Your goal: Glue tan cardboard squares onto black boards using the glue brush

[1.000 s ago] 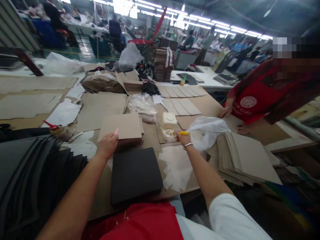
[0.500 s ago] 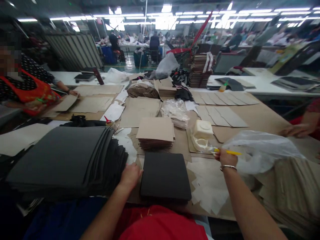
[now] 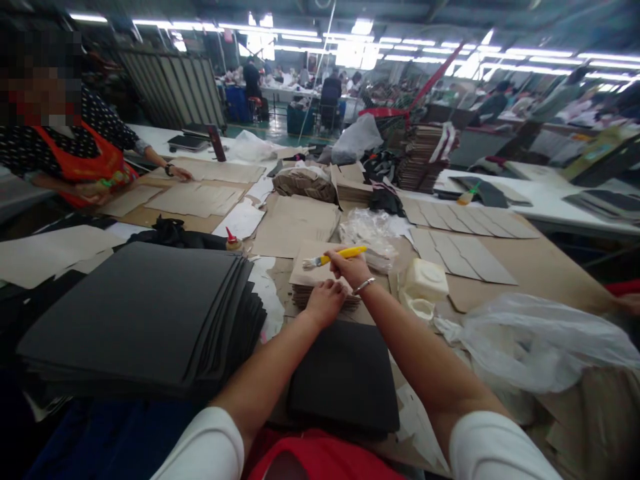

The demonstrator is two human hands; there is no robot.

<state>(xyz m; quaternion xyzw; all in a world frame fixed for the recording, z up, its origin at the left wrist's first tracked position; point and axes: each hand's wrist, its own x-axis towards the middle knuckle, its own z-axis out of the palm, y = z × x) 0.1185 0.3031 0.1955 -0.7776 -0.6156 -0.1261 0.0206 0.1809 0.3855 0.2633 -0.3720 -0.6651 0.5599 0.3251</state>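
Observation:
My right hand point(image 3: 350, 268) is closed around a paintbrush with a yellow handle point(image 3: 354, 252). Its pale bristles point(image 3: 310, 263) point left, over the top card of a stack of tan cardboard pieces point(image 3: 303, 275). Just below, my left hand point(image 3: 327, 301) rests on the front edge of that stack, its fingers spread and slightly bent. Both forearms reach over a stack of black sheets point(image 3: 345, 380) close to my body. To the right stands a cut-open cream plastic jug point(image 3: 426, 280).
A tall pile of dark grey sheets point(image 3: 130, 313) fills the left side. Clear plastic bagging point(image 3: 530, 340) lies at right, near brown sheets. A glue bottle with a red tip point(image 3: 233, 240) stands behind the dark pile. A co-worker in an orange apron point(image 3: 107, 157) handles cardboard at far left.
My right hand has carried the brush from the jug leftward to above the cardboard stack. My left hand has moved from beside the black sheets up to the stack's front edge.

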